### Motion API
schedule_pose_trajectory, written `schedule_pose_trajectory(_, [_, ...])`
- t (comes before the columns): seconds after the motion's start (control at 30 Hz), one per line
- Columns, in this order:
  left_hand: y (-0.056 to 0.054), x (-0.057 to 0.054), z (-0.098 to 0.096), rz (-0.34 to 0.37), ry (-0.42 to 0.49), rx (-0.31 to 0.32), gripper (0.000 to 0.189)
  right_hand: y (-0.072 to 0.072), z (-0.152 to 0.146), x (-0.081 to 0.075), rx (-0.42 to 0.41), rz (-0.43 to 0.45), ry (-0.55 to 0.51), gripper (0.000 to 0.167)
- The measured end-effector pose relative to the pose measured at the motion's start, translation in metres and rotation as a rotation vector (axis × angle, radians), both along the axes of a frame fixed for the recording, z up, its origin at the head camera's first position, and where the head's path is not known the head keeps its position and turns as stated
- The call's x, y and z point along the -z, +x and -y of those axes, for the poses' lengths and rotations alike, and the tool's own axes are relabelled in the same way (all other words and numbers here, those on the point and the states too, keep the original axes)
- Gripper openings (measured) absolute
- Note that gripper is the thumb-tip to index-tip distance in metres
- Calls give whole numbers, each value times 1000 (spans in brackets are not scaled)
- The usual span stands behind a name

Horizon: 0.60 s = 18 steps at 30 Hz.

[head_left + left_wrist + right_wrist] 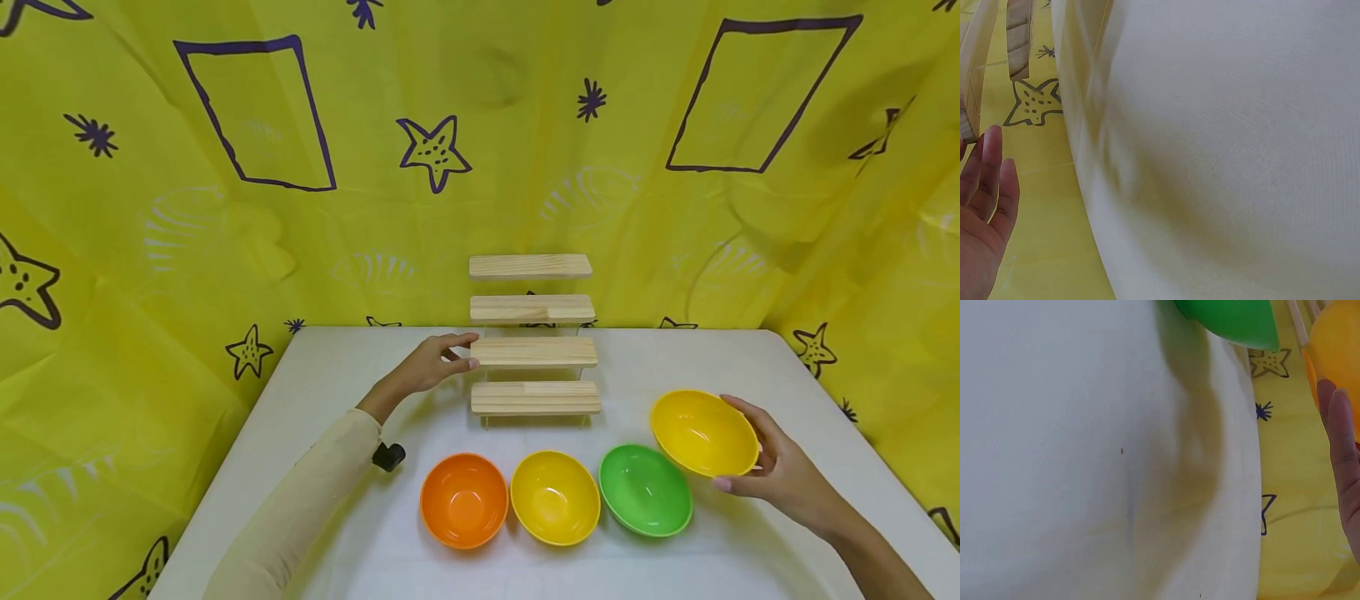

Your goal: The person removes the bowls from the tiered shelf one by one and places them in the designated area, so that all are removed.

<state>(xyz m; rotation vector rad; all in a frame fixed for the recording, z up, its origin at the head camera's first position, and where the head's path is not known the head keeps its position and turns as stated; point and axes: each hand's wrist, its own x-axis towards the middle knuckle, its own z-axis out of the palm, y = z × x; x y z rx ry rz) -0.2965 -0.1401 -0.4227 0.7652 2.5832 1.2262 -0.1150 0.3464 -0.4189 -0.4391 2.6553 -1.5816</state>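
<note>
My left hand [431,362] reaches to a tiered wooden display stand [534,352], with thumb and forefinger at the left end of its second step from the bottom. In the left wrist view that hand [985,206] has its fingertips right at a plank's end [969,119]. My right hand [787,475] grips a yellow bowl [705,433] at its right side, thumb in front and fingers behind. The right wrist view shows the fingers [1342,437] along the outside of the bowl [1338,356]. The held bowl overlaps a green bowl [645,490] in the head view.
An orange bowl [464,501], a second yellow bowl [556,498] and the green one form a row at the front of the white table [360,533]. A yellow patterned curtain [510,208] hangs behind and at both sides. A small black object [388,457] shows beside the left sleeve.
</note>
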Motion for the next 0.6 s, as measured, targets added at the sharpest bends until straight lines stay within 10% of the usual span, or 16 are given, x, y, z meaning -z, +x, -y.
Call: schedule_pose_trajectory(0.6, [-1, 0, 0, -4, -6, 3, 58, 19, -29, 29, 209, 220, 199, 94])
